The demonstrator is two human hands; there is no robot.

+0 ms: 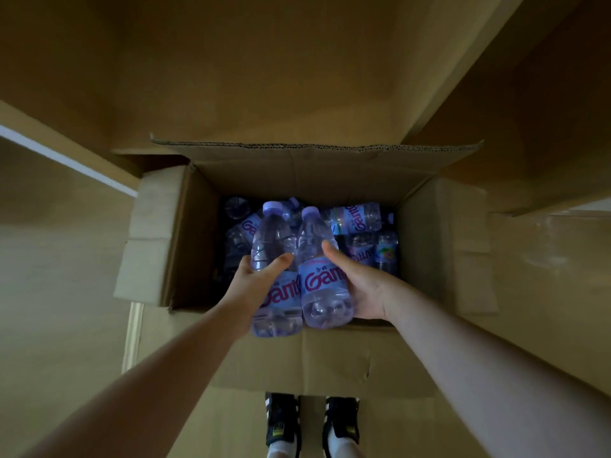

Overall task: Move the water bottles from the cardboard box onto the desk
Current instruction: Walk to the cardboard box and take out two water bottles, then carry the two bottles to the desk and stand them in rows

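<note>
An open cardboard box point(185, 233) stands on the floor below me, holding several clear water bottles point(360, 219) with pale labels and red lettering. My left hand point(256, 276) grips one bottle point(274, 246) around its middle, thumb across the front. My right hand point(357, 285) grips a second bottle point(320, 285), fingers behind it and thumb over its shoulder. Both bottles are held side by side above the box's near edge, caps pointing away from me. The desk surface is not in view.
The box flaps are folded outward: a far flap point(314, 153), side flaps point(148, 239) point(463, 246) and a near flap point(317, 358). My two shoes point(281, 421) stand just behind the near flap. Wooden panels rise at left and right.
</note>
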